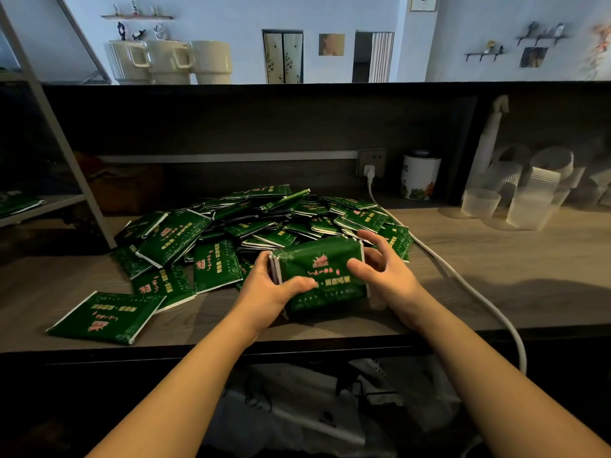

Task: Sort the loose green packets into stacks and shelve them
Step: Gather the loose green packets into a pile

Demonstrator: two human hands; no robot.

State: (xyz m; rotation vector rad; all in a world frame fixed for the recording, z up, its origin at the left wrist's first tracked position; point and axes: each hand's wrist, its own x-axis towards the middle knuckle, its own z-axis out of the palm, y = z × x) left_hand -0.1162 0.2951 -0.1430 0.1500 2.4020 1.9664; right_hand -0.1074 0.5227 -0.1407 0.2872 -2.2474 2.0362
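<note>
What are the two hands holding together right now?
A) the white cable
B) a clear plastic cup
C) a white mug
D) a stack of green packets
D: the left hand and the right hand hold a squared-up stack of green foil packets between them, above the grey wooden counter, just in front of the loose pile of green packets.

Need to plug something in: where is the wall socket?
In the head view, the socket sits on the back wall behind the packet pile, just left of the white tin, with a white plug already in it.
</note>
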